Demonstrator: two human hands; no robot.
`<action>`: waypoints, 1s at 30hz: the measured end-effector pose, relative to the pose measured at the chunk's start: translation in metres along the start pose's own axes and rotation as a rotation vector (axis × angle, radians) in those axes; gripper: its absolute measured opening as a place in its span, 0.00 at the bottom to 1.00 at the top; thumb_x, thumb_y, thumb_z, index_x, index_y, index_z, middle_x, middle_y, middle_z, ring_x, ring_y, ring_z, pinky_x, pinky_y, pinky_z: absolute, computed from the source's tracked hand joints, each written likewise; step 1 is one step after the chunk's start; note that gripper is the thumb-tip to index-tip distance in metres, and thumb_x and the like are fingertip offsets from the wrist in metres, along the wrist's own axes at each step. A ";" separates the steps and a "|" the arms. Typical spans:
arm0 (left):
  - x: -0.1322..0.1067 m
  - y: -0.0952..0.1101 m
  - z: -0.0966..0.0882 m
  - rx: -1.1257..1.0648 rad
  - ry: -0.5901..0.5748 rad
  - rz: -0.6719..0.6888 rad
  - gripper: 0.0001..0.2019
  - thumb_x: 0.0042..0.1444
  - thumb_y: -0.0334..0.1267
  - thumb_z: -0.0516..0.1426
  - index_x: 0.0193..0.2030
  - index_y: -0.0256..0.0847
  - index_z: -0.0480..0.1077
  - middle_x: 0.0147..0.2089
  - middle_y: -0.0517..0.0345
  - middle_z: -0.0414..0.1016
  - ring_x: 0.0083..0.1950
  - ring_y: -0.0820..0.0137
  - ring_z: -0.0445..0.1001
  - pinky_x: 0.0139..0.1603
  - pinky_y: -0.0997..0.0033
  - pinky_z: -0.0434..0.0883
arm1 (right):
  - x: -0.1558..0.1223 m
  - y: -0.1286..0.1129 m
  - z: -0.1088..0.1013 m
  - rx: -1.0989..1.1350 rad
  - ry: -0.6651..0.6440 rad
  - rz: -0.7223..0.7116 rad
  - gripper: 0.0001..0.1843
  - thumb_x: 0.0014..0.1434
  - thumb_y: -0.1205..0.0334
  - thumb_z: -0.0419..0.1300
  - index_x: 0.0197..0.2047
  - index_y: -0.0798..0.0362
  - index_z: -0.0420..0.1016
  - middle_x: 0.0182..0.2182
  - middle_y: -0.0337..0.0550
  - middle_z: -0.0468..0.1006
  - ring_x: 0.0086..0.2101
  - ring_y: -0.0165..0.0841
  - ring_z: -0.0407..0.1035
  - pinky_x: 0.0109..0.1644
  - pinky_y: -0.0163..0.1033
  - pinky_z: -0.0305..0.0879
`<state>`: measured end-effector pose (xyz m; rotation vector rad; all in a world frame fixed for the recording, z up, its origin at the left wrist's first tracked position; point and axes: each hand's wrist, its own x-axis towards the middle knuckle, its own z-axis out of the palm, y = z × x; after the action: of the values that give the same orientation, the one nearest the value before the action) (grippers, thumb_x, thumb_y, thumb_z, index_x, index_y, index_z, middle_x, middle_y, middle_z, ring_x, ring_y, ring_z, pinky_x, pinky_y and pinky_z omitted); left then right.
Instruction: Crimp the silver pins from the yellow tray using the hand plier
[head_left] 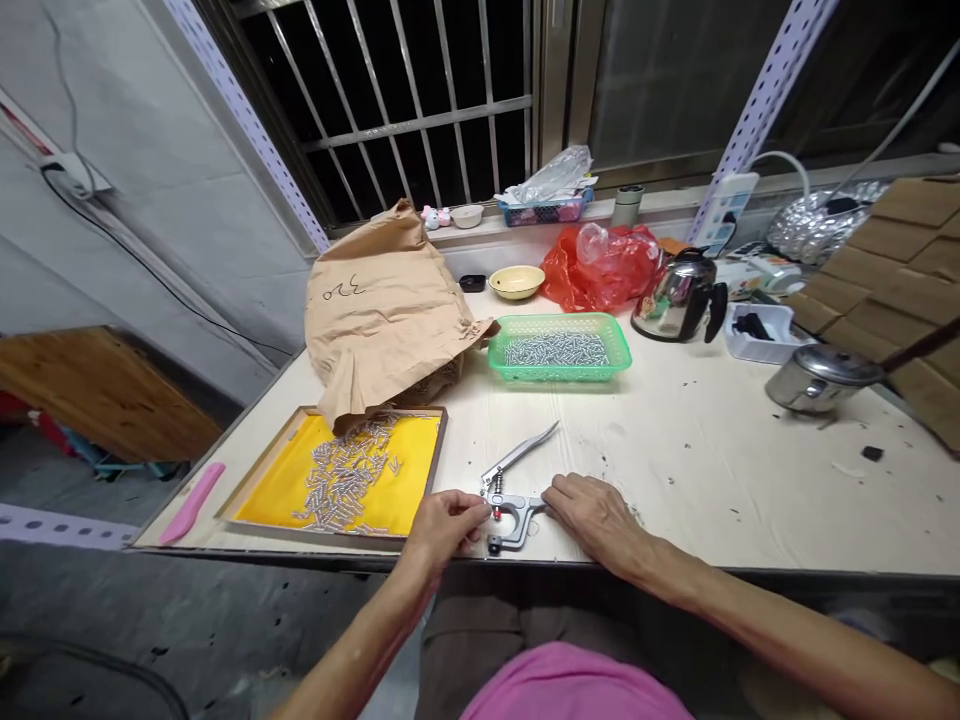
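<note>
A small metal hand press [512, 497] with a long raised lever stands near the front edge of the pale table [712, 470]. My left hand [444, 527] is pinched at the press's jaw, its fingertips closed on something too small to name. My right hand [596, 512] lies on the table with its fingers curled against the right side of the press's base. Just left of my left hand, a yellow-lined tray [279, 488] holds several small silver metal pieces [345, 478].
A green basket [559, 349] of more metal pieces sits behind the press. A brown paper sack [382, 310] leans over the tray. A kettle [679, 295], a steel pot [821, 378], a red bag [607, 270], a yellow bowl [516, 282] and cardboard [892, 280] crowd the back and right. A pink tool [193, 502] lies at the left corner.
</note>
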<state>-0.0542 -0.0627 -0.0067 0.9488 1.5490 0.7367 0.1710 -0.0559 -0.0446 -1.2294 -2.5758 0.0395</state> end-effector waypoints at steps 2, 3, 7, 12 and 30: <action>0.002 -0.005 0.005 0.015 -0.019 -0.037 0.19 0.36 0.48 0.66 0.29 0.35 0.70 0.17 0.65 0.67 0.17 0.79 0.62 0.15 0.80 0.57 | 0.000 0.001 0.000 -0.017 0.031 -0.009 0.07 0.63 0.71 0.52 0.33 0.52 0.66 0.30 0.39 0.69 0.30 0.32 0.60 0.33 0.39 0.49; 0.002 -0.007 0.007 0.023 -0.025 -0.061 0.19 0.36 0.48 0.66 0.29 0.34 0.70 0.16 0.65 0.67 0.16 0.80 0.61 0.15 0.81 0.57 | 0.000 0.001 0.000 -0.023 0.049 -0.013 0.07 0.63 0.70 0.52 0.33 0.52 0.66 0.30 0.39 0.69 0.31 0.33 0.60 0.33 0.39 0.48; 0.001 -0.010 0.010 0.033 -0.032 -0.133 0.20 0.36 0.49 0.66 0.29 0.34 0.70 0.15 0.66 0.66 0.14 0.81 0.59 0.14 0.81 0.55 | 0.000 0.003 0.005 -0.027 0.092 -0.022 0.06 0.63 0.68 0.53 0.33 0.53 0.67 0.30 0.39 0.69 0.31 0.33 0.60 0.34 0.39 0.48; 0.002 -0.009 0.009 0.044 -0.062 -0.247 0.25 0.30 0.52 0.67 0.30 0.34 0.69 0.12 0.68 0.64 0.12 0.82 0.57 0.13 0.81 0.54 | 0.000 0.005 0.010 -0.016 0.110 -0.024 0.07 0.63 0.68 0.52 0.32 0.53 0.67 0.30 0.39 0.69 0.30 0.33 0.59 0.33 0.39 0.48; 0.013 0.000 0.002 0.178 -0.150 -0.239 0.24 0.32 0.53 0.67 0.27 0.34 0.69 0.14 0.65 0.67 0.13 0.78 0.64 0.15 0.80 0.60 | -0.003 0.009 0.018 0.001 0.159 -0.036 0.08 0.64 0.68 0.51 0.34 0.53 0.68 0.29 0.40 0.68 0.31 0.33 0.59 0.33 0.39 0.49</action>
<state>-0.0531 -0.0514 -0.0132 0.9064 1.5795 0.3552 0.1747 -0.0504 -0.0641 -1.1374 -2.4587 -0.0618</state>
